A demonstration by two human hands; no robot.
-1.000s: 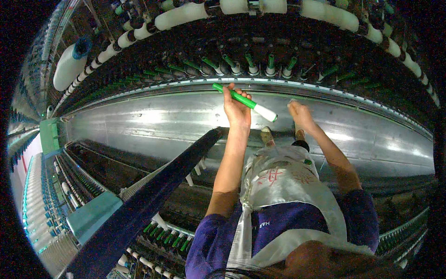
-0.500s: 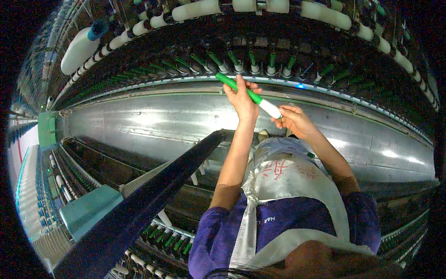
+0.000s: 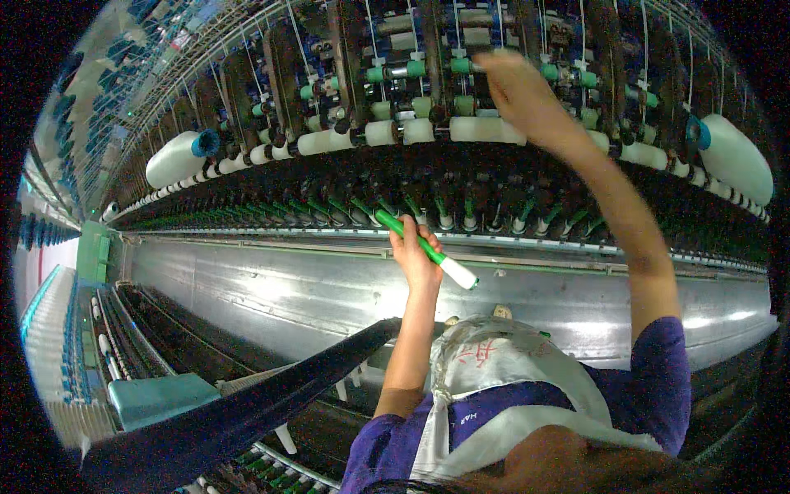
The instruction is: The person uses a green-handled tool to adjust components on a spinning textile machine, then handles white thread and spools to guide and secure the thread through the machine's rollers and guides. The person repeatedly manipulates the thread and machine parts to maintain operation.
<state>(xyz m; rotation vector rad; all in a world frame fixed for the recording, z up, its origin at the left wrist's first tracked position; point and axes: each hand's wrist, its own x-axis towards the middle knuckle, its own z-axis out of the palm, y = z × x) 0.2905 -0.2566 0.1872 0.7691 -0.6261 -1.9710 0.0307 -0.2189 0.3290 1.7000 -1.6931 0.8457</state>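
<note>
My left hand (image 3: 418,251) is closed around a green spinning bobbin (image 3: 455,272) with white yarn wound on its lower end. The bobbin slants down to the right, in front of a row of green bobbins (image 3: 445,214) standing on the spinning frame. Raised high to the right, my right hand (image 3: 520,95) is at the small green rollers (image 3: 415,69), above the long white rollers (image 3: 488,130). Motion smears its fingers, and I cannot make out whether they touch a roller or hold anything.
A large white yarn package (image 3: 171,165) hangs at the left and another (image 3: 735,160) at the right. Below the spindles runs a shiny metal surface (image 3: 206,272). A dark bar (image 3: 263,383) crosses the lower left, beside a teal box (image 3: 164,401).
My right hand has let go of the bobbin's white end and moved up to the rollers. The left hand still holds the bobbin. The view has shifted upward on the frame.
</note>
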